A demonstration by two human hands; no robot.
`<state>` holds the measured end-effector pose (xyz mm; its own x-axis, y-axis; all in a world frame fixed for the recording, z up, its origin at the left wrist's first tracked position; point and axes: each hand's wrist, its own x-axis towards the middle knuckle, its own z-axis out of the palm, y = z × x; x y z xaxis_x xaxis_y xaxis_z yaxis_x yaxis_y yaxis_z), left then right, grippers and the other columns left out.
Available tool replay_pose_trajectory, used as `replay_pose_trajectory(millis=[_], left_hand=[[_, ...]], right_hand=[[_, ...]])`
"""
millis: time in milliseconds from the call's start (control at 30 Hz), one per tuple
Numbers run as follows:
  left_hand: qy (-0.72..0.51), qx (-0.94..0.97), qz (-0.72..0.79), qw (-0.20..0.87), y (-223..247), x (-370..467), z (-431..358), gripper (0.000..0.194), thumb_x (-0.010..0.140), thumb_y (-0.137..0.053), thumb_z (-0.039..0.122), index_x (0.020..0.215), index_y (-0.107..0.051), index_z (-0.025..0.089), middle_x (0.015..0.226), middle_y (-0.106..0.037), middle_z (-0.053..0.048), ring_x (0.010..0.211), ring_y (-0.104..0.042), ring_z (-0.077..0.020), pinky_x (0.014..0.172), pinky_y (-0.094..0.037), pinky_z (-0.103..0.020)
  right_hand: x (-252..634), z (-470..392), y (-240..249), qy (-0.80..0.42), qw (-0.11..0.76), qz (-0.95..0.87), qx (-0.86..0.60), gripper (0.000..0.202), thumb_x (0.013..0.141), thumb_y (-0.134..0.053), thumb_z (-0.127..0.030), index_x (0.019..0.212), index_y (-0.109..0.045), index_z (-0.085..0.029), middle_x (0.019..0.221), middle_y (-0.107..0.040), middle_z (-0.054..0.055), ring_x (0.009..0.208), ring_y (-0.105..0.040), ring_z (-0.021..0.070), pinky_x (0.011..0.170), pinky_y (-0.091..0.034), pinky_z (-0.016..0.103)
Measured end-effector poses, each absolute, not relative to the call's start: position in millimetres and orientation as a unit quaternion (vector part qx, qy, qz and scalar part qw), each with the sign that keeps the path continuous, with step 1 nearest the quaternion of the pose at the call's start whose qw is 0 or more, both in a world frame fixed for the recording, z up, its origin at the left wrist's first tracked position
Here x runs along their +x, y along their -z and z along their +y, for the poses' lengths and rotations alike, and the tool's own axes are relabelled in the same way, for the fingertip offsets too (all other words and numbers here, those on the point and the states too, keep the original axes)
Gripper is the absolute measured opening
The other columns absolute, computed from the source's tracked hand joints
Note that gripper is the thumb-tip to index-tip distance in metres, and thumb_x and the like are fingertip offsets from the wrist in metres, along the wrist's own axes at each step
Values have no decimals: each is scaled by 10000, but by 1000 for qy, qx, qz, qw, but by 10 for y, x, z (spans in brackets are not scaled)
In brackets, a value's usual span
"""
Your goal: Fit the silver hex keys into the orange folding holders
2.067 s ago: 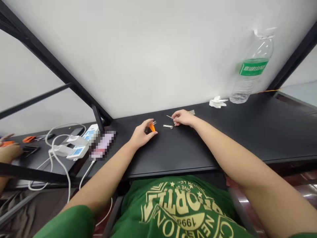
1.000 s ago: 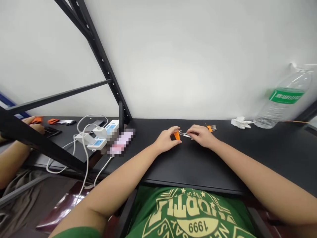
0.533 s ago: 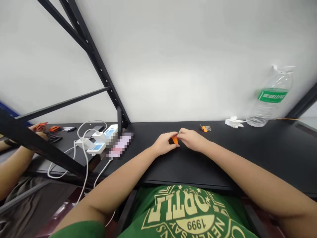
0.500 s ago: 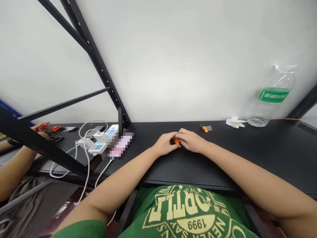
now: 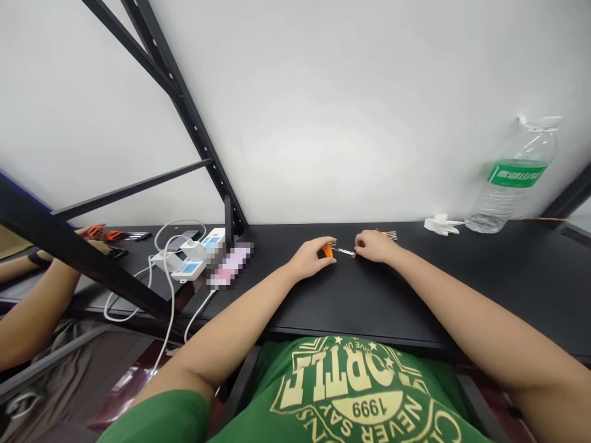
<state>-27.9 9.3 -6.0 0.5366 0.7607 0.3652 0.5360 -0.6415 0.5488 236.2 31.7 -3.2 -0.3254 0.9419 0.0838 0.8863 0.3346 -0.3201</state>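
Note:
My left hand (image 5: 310, 257) is over the black table, thumb and fingers closed around a small orange holder (image 5: 327, 250). A slim, shiny metal piece (image 5: 345, 252) sticks out from the holder side toward the right. Beside its far end is my right hand (image 5: 373, 246), fingers curled in. Whatever may be between those fingertips is hidden. Just behind the right hand lies an orange holder with several thin metal rods (image 5: 391, 235), partly covered by the hand.
On the right stand a clear bottle with a green label (image 5: 512, 178) and a crumpled white glove or tissue (image 5: 442, 224). To the left are a power strip (image 5: 213, 241), white cables, a blurred phone (image 5: 229, 266) and a black frame post (image 5: 203, 144). Another person's arm (image 5: 55, 292) reaches in there.
My hands have moved apart, the right one shifting right and slightly away from me. The metal piece now shows between them. The view has shifted slightly.

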Motion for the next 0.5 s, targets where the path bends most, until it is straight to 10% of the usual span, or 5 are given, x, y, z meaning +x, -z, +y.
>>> replay_pose_trajectory(millis=[500], left_hand=[[-289, 842, 405, 211, 171, -335, 119, 843, 814, -813, 316, 1562, -425, 284, 1277, -702, -71, 1096, -711, -214, 1059, -542, -414]], right_hand=[[2324, 283, -69, -212, 66, -782, -583, 80, 734, -710, -153, 791, -716, -208, 872, -764, 45, 742, -677, 190, 610, -450, 265]])
